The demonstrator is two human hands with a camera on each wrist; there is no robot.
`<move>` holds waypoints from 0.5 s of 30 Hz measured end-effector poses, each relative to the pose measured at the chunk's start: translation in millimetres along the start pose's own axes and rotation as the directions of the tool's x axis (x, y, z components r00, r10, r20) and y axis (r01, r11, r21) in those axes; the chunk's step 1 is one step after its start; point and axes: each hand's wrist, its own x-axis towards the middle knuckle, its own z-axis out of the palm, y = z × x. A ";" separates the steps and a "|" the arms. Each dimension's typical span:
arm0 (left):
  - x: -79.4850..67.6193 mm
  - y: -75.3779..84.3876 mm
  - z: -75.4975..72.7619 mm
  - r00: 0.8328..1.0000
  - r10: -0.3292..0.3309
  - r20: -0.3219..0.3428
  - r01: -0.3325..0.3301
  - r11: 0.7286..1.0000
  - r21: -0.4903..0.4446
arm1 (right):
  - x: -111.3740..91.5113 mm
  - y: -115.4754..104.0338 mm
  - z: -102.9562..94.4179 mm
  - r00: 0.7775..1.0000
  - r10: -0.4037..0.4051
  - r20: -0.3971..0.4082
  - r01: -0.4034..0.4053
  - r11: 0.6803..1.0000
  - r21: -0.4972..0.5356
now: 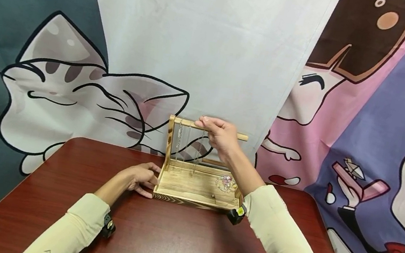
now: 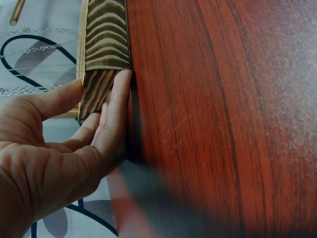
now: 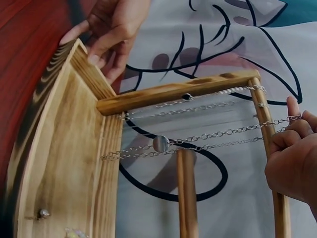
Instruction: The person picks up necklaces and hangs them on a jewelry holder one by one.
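A wooden jewelry stand (image 1: 185, 188), a shallow tray with a post and a top bar (image 1: 242, 137), stands on the table. My left hand (image 1: 140, 177) grips its left end; in the left wrist view the thumb and fingers (image 2: 119, 106) lie on either side of the striped tray corner. At the top bar my right hand (image 3: 294, 158) pinches a silver chain necklace (image 3: 213, 136) with a round disc (image 3: 161, 144). The necklace hangs down toward the tray. Other silver chains (image 3: 198, 106) hang from the bar nearer the left post (image 1: 169, 143).
A small shiny piece (image 3: 44, 213) lies in the tray, near a cartoon print (image 1: 226, 183). A lower wooden rod (image 3: 186, 193) sits behind the chains. The reddish table (image 1: 184, 243) ends at a printed cloth backdrop (image 1: 209, 34).
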 end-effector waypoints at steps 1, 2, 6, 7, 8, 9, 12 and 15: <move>-0.2 0.0 0.0 1.000 0.000 0.001 0.000 1.000 0.000 | 0.0 1.8 1.2 1.000 0.004 0.005 -0.004 1.000 -0.007; -0.3 0.0 0.0 1.000 0.000 0.001 0.000 1.000 0.000 | -0.3 3.4 2.4 1.000 0.007 0.009 -0.007 1.000 -0.015; -0.6 0.2 0.1 1.000 0.001 0.001 -0.001 1.000 -0.001 | -2.0 10.1 5.3 1.000 0.026 0.012 -0.026 0.999 -0.032; -0.5 0.3 0.1 1.000 0.001 0.001 -0.001 1.000 -0.002 | -2.4 11.8 5.3 0.999 0.032 0.007 -0.032 0.999 -0.033; -0.4 0.3 0.1 1.000 0.002 0.001 -0.002 1.000 -0.003 | -3.0 13.3 5.2 0.999 0.037 0.001 -0.037 0.999 -0.034; -0.3 0.2 0.1 1.000 0.002 0.002 -0.002 1.000 -0.004 | -3.6 15.0 4.9 0.999 0.041 -0.006 -0.041 0.998 -0.037; -0.1 0.2 0.0 1.000 0.003 0.004 -0.003 1.000 -0.005 | -5.1 20.5 3.1 0.999 0.047 -0.022 -0.048 0.997 -0.060; -0.1 0.2 -0.2 1.000 0.002 0.003 -0.002 1.000 -0.004 | -5.9 26.5 1.1 0.998 0.049 -0.036 -0.052 0.995 -0.090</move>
